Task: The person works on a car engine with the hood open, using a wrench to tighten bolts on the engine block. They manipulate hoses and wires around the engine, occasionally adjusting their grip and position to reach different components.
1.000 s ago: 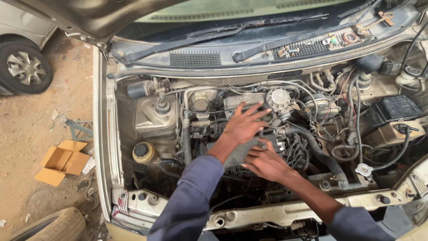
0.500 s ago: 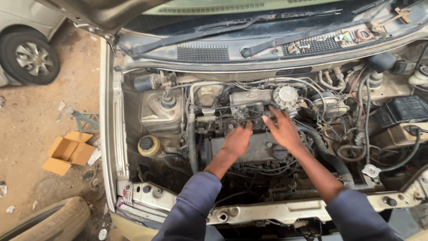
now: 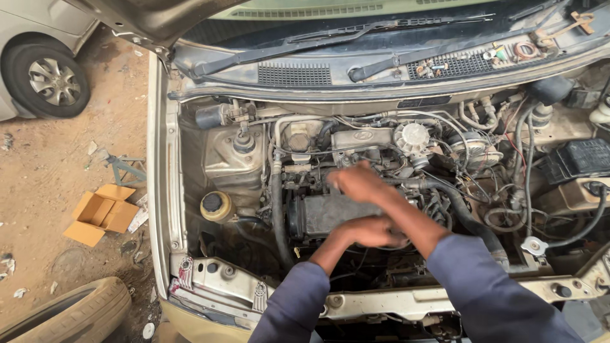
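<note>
Hands have crossed since the earlier frame: our right hand (image 3: 359, 182) now reaches left over the upper engine (image 3: 330, 213), while our left hand (image 3: 372, 230) sits below it on the dark engine cover. Both are motion-blurred; we cannot tell whether either grips anything. Yellow-capped reservoir (image 3: 215, 206) sits left of the engine. Open orange cardboard box (image 3: 101, 213) lies on the dirt. Battery (image 3: 581, 159) is cut off at right.

Since the earlier views, the right hand (image 3: 359, 183) has crossed leftward over the left forearm to the far side of the engine cover (image 3: 333, 213). The left hand (image 3: 372, 230) has dropped nearer, onto the cover's near right edge.
</note>
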